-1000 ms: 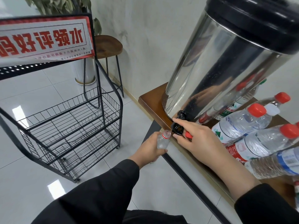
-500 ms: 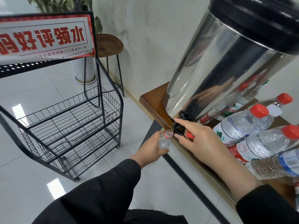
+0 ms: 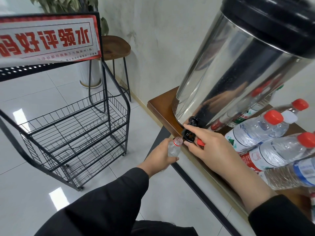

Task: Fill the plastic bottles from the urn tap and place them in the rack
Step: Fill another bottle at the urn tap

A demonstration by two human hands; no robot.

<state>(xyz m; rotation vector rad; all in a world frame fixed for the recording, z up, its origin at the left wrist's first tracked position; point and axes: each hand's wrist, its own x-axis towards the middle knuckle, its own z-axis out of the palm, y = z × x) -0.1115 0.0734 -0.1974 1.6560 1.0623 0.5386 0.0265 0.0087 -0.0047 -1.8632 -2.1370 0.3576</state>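
A steel urn (image 3: 226, 68) with a black lid stands on a wooden table (image 3: 162, 108). Its black tap (image 3: 189, 133) juts over the table's edge. My right hand (image 3: 209, 147) grips the tap, with a red cap tucked under its fingers. My left hand (image 3: 160, 155) holds a clear, uncapped plastic bottle (image 3: 173, 149) upright, its mouth right under the spout. Several capped bottles (image 3: 259, 132) lie on the table to the right. The black wire rack (image 3: 75, 133) stands on the floor at left, its shelves bare.
A red-and-white sign (image 3: 46, 38) tops the rack. Behind it are a wooden stool (image 3: 114, 46) and a potted plant (image 3: 68, 4) by the wall. White tiled floor (image 3: 42, 193) lies between rack and table.
The bottle has risen slightly, so that its mouth sits closer under the spout. My right hand stays on the tap.
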